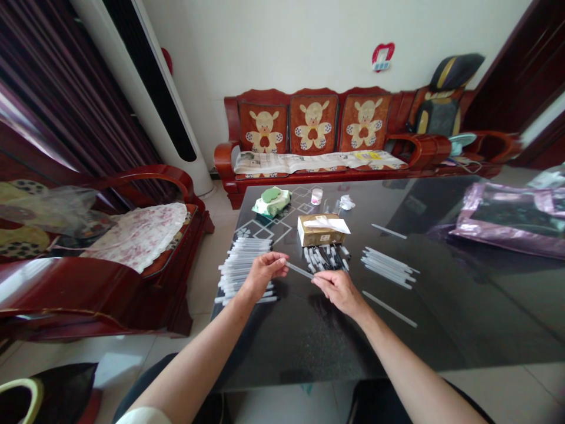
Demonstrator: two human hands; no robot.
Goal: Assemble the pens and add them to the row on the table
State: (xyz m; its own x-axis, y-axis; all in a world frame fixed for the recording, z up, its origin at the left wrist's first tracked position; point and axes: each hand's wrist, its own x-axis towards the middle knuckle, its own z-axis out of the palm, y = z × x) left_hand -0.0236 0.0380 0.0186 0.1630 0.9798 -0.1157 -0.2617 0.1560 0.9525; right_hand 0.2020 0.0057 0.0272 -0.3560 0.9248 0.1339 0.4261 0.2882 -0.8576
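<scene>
Between my two hands a slim translucent pen barrel [300, 270] slants above the table. My left hand [267, 270] pinches its upper left end, and my right hand [338, 288] pinches the lower right end. Next to my left hand lies a dense row of whitish pens [242, 265], partly covered by that hand. Beyond my right hand sits a heap of black and clear pen caps [324, 257]. Several translucent barrels [388, 268] form a small pile on the right. One loose barrel [391, 309] lies nearer me, and another [388, 231] farther back.
A gold tissue box [322, 231] stands behind the caps on the dark glossy table [309, 347]. Farther back are a green wipes pack [271, 202], a small white cup [316, 196] and crumpled tissue [347, 202]. A purple-edged clear bag [507, 218] lies at the right.
</scene>
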